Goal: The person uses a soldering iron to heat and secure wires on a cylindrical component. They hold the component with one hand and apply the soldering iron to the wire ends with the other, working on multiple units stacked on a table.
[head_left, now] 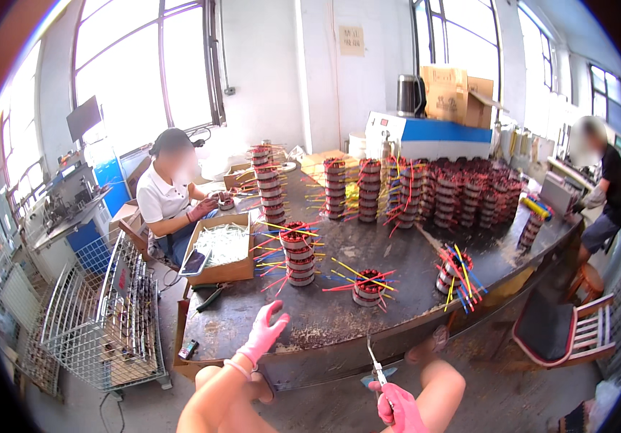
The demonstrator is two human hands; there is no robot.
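My left hand (263, 333), in a pink glove, hovers over the table's near edge with its fingers apart and nothing in it. My right hand (401, 409), also gloved in pink, is closed round a slim metal tool (375, 363) with a long thin tip pointing up at the table edge; its exact kind is unclear. Nearest in front is a single wound motor stator (367, 292) with red, yellow and blue sleeved wires sticking out. A stack of stators (300, 268) stands to its left, and a shorter stator stack (446, 278) sits to its right.
Several taller stator stacks (334, 189) line the dark table (310, 317) behind. At left are a cardboard box (227, 270) of white sleeves, pliers (211, 297) and a lighter-like item (188, 350). One co-worker (168, 189) sits at left; another person (609, 184) is far right, near a chair (545, 328).
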